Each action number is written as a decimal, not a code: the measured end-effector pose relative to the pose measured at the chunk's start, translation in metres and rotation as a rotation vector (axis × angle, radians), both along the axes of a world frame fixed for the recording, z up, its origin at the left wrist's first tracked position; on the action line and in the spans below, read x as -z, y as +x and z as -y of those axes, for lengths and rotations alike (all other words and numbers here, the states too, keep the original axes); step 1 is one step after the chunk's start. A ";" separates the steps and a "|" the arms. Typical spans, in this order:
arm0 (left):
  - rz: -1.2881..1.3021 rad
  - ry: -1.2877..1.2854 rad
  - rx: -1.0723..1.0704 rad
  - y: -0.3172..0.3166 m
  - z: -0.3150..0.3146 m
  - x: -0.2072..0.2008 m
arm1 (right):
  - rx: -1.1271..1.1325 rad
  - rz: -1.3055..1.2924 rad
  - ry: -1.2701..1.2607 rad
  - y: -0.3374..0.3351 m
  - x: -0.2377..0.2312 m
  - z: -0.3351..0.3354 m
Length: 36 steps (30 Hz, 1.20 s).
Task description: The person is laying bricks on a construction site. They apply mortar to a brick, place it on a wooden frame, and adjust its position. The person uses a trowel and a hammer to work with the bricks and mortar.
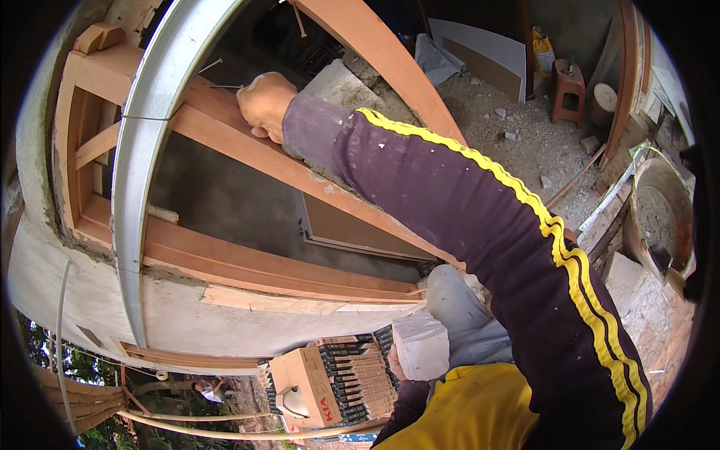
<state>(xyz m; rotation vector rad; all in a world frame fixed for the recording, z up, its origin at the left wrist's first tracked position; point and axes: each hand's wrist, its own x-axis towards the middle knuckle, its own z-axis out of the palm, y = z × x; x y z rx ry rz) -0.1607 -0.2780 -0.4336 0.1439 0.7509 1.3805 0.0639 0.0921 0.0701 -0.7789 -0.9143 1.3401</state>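
Head view: the right hand (268, 105) sits over the upper side of an orange-brown frame bar (225, 129), beside a thin metal rod (221, 87) that juts out near the knuckles. Whether it is clenched, grasping the bar or merely resting cannot be told. The left hand (395, 364) is low, near the knee, grasping a pale block (422, 347) by its left side. The block is held apart from the frame, in front of the grey trouser leg (459, 309).

Handling, as judged: the block looks heavy and blunt-edged, so a full-palm hold, with support from beneath, is advisable before any lift. The right hand should bear on solid timber — clear of the rod and of the nail (211, 66) above it. The grey metal strip (133, 180), tied to the frame by a dark wire (172, 118), should not be knocked or leaned upon.

Limits of observation: the right fingertips are out of sight, and so is anything under that palm. Most of the left hand lies behind the block — only some fingers show. The right sleeve (465, 202) covers part of the frame; the dark interior is hard to make out.
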 end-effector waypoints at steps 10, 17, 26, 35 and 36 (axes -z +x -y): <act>0.254 0.054 0.084 -0.010 0.008 -0.005 | -0.026 -0.135 0.067 -0.062 -0.003 -0.116; 0.230 0.057 0.061 -0.002 0.003 -0.012 | 0.199 0.677 0.225 -0.035 -0.007 -0.052; 0.099 0.038 -0.028 0.004 0.005 -0.010 | 0.242 -0.226 -0.050 -0.026 -0.019 -0.017; 0.227 0.153 0.070 0.010 -0.004 -0.029 | 0.584 -0.066 0.293 -0.024 -0.020 -0.044; 0.199 0.098 0.029 0.009 -0.006 -0.027 | 0.602 -0.053 0.312 -0.022 -0.020 -0.047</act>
